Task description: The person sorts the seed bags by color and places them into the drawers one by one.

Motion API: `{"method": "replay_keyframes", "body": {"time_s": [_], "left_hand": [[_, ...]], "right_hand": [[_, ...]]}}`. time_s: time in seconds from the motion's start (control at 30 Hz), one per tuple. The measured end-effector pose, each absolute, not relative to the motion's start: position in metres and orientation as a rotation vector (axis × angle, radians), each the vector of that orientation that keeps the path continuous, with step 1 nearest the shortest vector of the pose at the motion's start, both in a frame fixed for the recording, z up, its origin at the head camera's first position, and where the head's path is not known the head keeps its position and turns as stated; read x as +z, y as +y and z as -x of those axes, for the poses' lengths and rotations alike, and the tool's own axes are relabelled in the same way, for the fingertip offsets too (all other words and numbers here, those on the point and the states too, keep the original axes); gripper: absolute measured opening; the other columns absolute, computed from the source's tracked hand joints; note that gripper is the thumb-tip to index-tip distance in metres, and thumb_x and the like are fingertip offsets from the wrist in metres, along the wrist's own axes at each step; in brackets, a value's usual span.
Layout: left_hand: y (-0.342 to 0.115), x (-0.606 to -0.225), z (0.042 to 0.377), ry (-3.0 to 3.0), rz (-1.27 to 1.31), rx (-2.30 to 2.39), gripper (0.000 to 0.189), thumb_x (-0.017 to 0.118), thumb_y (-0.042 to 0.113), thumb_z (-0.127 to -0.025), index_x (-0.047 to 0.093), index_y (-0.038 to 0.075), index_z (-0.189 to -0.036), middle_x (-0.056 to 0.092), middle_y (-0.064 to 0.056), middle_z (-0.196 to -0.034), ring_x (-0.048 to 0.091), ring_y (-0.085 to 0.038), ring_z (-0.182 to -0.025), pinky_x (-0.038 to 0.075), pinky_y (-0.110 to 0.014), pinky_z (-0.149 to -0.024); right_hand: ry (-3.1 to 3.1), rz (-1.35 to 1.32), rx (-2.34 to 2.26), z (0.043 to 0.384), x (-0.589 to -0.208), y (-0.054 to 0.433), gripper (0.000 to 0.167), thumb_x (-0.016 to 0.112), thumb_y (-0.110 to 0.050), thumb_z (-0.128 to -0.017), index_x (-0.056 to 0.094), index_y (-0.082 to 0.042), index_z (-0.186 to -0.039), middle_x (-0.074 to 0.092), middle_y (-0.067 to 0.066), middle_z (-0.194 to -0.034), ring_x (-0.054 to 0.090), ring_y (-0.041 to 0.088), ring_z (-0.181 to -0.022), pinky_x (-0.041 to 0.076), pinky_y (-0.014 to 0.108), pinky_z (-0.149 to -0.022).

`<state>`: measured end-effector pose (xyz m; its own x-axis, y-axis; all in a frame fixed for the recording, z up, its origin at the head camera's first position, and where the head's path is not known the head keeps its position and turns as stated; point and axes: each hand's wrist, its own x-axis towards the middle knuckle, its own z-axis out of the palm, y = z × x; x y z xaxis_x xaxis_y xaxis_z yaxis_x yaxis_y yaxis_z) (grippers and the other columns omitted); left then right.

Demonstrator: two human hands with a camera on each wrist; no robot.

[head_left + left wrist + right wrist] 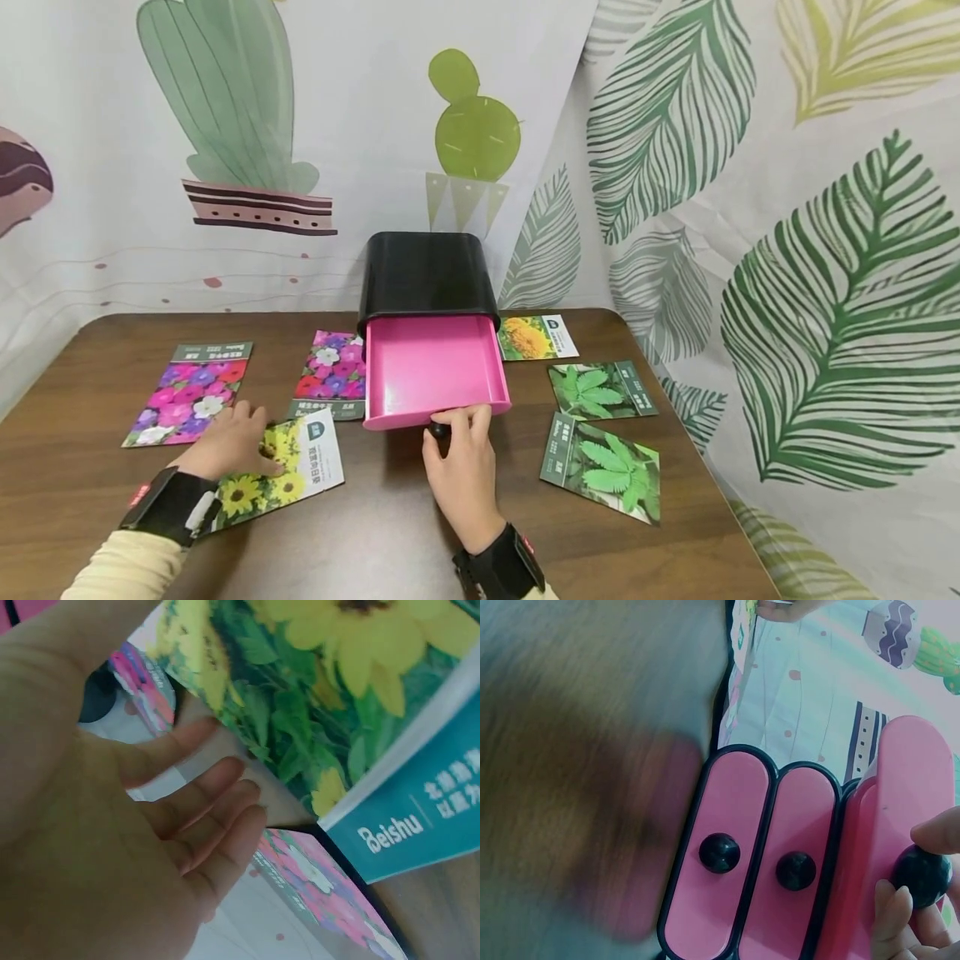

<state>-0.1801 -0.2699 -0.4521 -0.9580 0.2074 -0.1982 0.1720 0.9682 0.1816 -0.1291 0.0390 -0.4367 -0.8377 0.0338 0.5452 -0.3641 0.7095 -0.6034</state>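
Pinched in the right hand (465, 467), at lower centre of the head view: the black knob (439, 430) of a pink drawer (435, 367), slid out toward the bottom of the frame. Cut off by the right border of the right-wrist view: most of that hand. Hidden in the head view but plain at bottom centre of the right-wrist view: 2 lower drawers (735, 795), both pushed in, with 1 knob each.

At lower left of the head view, over a sunflower packet (318, 458): the left hand (236, 442), with fingers loosely spread; firmness of any contact, impossible to tell. Behind the wrist strap (168, 504): the packet's lower-left corner. Cropped at top and right of the left-wrist view: the same packet.

Partly masked by drawer and black cabinet (427, 275), mid-frame: 1 petunia packet (333, 367) and 1 marigold packet (540, 337). At far left, just beside the left hand: another petunia packet (183, 396).

Between sunflower packet and right hand: a broad stretch of brown table (337, 542). Between drawer and 2 leaf packets (600, 467) at right: a narrower strip. Close behind the cabinet: the table's back edge.
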Motion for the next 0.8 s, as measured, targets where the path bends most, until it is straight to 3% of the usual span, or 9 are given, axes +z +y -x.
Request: {"method": "replay_keyframes", "body": {"time_s": [0.33,0.5,0.63,0.73,0.8], "left_hand": [[-0.27,-0.453,0.179,2.996,-0.305,0.206,0.071,0.086,0.041,-0.056,0.048,-0.004,-0.096,0.046,-0.02,-0.087,0.045,-0.033,-0.078,0.041,-0.05,-0.071],[-0.268,-0.456,0.176,2.989,-0.313,0.181,0.075,0.086,0.036,-0.056,0.049,-0.01,-0.102,0.055,-0.023,-0.09,0.053,-0.042,-0.085,0.042,-0.057,-0.077],[-0.265,-0.453,0.175,2.873,-0.313,0.268,0.082,0.084,0.03,-0.062,0.046,-0.017,-0.118,0.058,-0.032,-0.106,0.055,-0.049,-0.098,0.043,-0.059,-0.083],[-0.267,-0.448,0.174,2.805,-0.36,0.352,0.076,0.082,0.023,-0.066,0.048,-0.014,-0.122,0.061,-0.03,-0.11,0.059,-0.045,-0.099,0.048,-0.055,-0.082],[-0.268,-0.445,0.174,2.775,-0.399,0.414,0.061,0.079,0.019,-0.069,0.055,-0.006,-0.119,0.065,-0.021,-0.106,0.062,-0.038,-0.096,0.05,-0.051,-0.079]], "right_hand": [[-2.387,-0.214,0.977,0.129,-0.435,0.036,0.02,0.07,-0.015,-0.082,0.056,-0.013,-0.096,0.04,0.004,-0.098,0.058,0.017,-0.07,0.044,0.021,-0.056],[-2.381,-0.201,0.967,0.127,-0.436,0.036,0.02,0.071,-0.015,-0.081,0.056,-0.013,-0.096,0.04,0.004,-0.098,0.058,0.017,-0.07,0.045,0.021,-0.056],[-2.379,-0.188,0.953,0.126,-0.438,0.036,0.021,0.072,-0.015,-0.081,0.056,-0.014,-0.095,0.04,0.004,-0.099,0.058,0.017,-0.071,0.045,0.023,-0.056],[-2.391,-0.19,0.96,0.126,-0.439,0.036,0.021,0.072,-0.016,-0.082,0.056,-0.014,-0.096,0.04,0.005,-0.101,0.059,0.018,-0.073,0.047,0.024,-0.058],[-2.398,-0.193,0.976,0.126,-0.439,0.035,0.021,0.071,-0.015,-0.082,0.056,-0.013,-0.097,0.04,0.005,-0.102,0.059,0.019,-0.076,0.048,0.025,-0.06]]}}
